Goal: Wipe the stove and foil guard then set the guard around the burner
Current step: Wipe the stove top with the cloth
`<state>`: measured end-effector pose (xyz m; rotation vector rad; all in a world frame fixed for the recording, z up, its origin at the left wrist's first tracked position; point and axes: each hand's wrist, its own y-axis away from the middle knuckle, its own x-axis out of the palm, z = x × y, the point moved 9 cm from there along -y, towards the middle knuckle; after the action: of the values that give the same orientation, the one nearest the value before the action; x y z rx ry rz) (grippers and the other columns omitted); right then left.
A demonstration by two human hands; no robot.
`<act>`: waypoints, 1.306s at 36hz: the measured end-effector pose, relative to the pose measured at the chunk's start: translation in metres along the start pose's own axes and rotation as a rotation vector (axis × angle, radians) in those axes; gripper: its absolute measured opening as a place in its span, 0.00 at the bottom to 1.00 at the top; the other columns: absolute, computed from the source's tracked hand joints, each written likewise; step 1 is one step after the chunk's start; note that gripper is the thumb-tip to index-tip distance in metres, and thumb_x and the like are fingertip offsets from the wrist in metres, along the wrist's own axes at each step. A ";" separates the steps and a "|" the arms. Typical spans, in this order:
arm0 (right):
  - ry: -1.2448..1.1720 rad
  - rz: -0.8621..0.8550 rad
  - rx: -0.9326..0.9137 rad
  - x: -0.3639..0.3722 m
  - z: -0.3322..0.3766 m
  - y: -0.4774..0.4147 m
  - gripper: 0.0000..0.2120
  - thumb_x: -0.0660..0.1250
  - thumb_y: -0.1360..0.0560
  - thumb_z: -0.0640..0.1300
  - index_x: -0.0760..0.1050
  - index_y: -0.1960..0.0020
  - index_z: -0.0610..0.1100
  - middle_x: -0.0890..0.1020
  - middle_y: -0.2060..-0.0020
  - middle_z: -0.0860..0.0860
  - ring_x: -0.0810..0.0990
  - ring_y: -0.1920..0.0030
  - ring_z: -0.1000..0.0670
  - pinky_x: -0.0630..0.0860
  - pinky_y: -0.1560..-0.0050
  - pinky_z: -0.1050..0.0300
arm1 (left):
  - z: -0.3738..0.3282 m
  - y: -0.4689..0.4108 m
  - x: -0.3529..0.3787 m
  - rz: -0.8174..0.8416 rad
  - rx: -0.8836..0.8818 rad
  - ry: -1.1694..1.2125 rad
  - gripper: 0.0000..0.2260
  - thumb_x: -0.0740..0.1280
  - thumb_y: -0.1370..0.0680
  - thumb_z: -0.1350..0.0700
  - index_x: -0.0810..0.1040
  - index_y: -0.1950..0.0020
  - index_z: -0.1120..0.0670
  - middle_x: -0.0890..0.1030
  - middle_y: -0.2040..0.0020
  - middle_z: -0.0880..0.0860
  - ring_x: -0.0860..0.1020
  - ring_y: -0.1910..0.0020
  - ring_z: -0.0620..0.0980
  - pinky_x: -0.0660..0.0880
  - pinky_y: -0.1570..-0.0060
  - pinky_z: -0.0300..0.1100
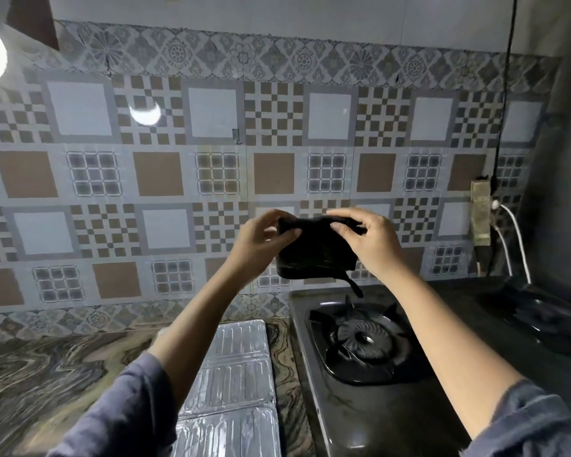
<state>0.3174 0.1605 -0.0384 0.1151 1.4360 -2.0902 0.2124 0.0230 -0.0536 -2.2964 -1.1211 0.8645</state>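
Observation:
A black cloth [314, 255] hangs folded in the air above the back of the stove, with a loose strip dangling from its lower right corner. My left hand [261, 237] pinches its upper left edge and my right hand [371, 239] grips its upper right edge. Below sits the dark single-burner gas stove [353, 410] with its burner and pan support [360, 341]. The silver foil guard [234, 371] lies flat on the marbled counter just left of the stove, partly hidden by my left forearm.
A patterned tile wall [211, 166] rises behind the counter [47, 374]. At the right a wall socket [482, 212] carries white cables, and a dark glossy appliance [541, 321] sits beside the stove. A black cord [505, 94] runs down the wall.

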 end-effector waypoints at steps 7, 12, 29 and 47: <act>0.036 -0.025 0.091 -0.017 -0.046 0.024 0.14 0.69 0.27 0.39 0.78 0.42 0.43 0.80 0.49 0.54 0.76 0.46 0.59 0.67 0.47 0.81 | 0.017 -0.005 0.056 -0.037 -0.134 0.286 0.05 0.66 0.24 0.61 0.77 0.49 0.59 0.80 0.58 0.53 0.79 0.60 0.44 0.75 0.65 0.31; 0.048 -0.182 0.140 -0.044 -0.082 0.037 0.11 0.65 0.24 0.41 0.79 0.43 0.42 0.82 0.49 0.48 0.79 0.46 0.50 0.76 0.43 0.55 | 0.023 -0.016 0.099 -0.112 -0.191 0.329 0.02 0.66 0.24 0.61 0.77 0.53 0.57 0.81 0.58 0.56 0.80 0.59 0.47 0.76 0.62 0.39; -0.463 -0.054 0.556 -0.037 -0.178 0.041 0.20 0.54 0.20 0.50 0.64 0.29 0.47 0.69 0.30 0.50 0.67 0.31 0.51 0.64 0.33 0.61 | 0.047 -0.028 0.236 -0.077 -0.257 0.702 0.13 0.58 0.21 0.67 0.73 0.38 0.57 0.78 0.40 0.55 0.77 0.41 0.49 0.75 0.42 0.41; -0.634 -0.148 0.670 0.048 -0.194 0.013 0.15 0.58 0.21 0.48 0.71 0.36 0.44 0.76 0.41 0.50 0.73 0.43 0.54 0.70 0.45 0.62 | 0.100 -0.034 0.163 -0.064 -0.320 0.636 0.16 0.61 0.23 0.68 0.72 0.38 0.54 0.79 0.41 0.52 0.79 0.42 0.47 0.75 0.40 0.40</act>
<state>0.2358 0.3071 -0.1474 -0.3715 0.3623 -2.3479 0.2022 0.1859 -0.1592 -2.4911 -1.0722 -0.0998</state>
